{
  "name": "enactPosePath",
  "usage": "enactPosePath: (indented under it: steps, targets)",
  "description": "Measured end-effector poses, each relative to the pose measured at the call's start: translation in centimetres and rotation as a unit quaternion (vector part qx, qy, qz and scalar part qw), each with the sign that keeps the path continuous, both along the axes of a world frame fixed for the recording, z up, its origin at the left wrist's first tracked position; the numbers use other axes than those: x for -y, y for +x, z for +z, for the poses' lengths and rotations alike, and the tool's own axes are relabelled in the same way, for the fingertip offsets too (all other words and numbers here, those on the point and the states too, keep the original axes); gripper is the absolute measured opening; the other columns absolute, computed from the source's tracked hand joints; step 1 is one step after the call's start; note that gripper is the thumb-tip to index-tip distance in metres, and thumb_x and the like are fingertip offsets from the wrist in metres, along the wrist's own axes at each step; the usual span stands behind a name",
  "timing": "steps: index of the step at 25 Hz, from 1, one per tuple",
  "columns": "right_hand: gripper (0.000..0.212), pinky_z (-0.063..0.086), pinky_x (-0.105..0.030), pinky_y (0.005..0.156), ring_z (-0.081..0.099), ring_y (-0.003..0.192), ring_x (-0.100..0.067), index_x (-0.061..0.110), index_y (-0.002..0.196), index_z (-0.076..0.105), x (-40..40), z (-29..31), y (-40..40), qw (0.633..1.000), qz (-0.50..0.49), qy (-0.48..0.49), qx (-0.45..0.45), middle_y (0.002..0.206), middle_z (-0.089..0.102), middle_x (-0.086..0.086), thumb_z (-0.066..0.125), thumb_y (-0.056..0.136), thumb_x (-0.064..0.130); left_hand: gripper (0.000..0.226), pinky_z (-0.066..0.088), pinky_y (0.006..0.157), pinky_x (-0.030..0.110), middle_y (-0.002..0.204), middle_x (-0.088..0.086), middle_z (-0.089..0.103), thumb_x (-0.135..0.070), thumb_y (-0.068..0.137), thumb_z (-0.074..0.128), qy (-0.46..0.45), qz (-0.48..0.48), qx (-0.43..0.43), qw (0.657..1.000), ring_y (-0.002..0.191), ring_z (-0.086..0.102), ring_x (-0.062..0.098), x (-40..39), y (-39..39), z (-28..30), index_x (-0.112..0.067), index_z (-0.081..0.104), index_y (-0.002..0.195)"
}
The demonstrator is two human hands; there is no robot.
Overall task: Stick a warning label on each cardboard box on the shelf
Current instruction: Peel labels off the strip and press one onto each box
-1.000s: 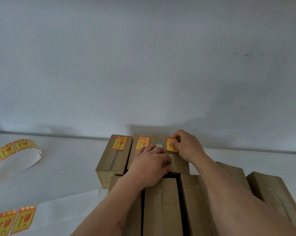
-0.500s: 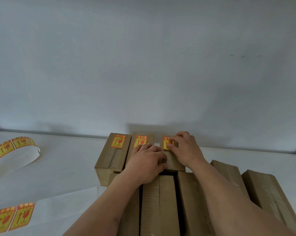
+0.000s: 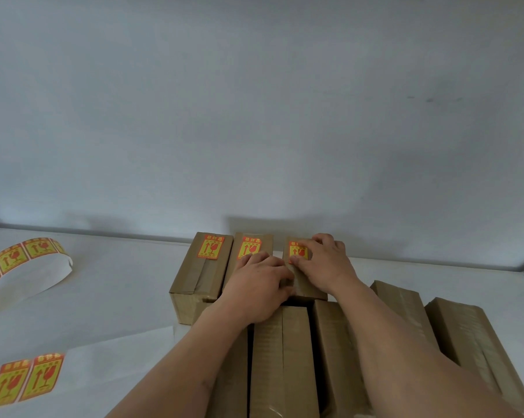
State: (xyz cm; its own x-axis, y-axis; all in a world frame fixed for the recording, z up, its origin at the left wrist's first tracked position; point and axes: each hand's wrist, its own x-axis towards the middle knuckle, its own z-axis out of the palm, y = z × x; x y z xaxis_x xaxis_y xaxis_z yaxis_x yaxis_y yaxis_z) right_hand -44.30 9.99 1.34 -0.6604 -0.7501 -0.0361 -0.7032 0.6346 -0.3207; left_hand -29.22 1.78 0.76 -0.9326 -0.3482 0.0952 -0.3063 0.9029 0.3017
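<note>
Three brown cardboard boxes stand in a back row on the white shelf. The left box and the middle box each carry a yellow-and-red warning label. On the third box lies another warning label, and my right hand presses flat on it with its fingertips. My left hand rests palm down across the middle and third boxes, steadying them. Neither hand holds anything. Several unlabelled boxes lie in the front row under my forearms.
A curled strip of warning labels on white backing lies at the far left. More labels sit on the backing at the bottom left. Two more plain boxes lie at the right. A grey wall closes the back.
The hands have stayed on the third box; the right fingers have slid a little over the label, pressing it down. The camera view has shifted slightly.
</note>
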Motion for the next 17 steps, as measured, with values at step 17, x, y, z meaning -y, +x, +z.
enactPosePath:
  steps: [17]
  targets:
    - [0.032,0.043,-0.038,0.085,0.05,0.108,-0.023,0.021,0.105,0.065,2.2,3.4,15.7,0.97,0.192,-0.038,-0.144,0.112,0.061,0.0,0.036,0.099,0.032,0.031,0.04,0.079,0.031,0.119,-0.007,0.063,-0.04,0.097,0.043,-0.087,0.121,-0.006,0.989,0.105,0.057,0.019,5.2,16.4,3.2,-0.026,0.063,0.115]
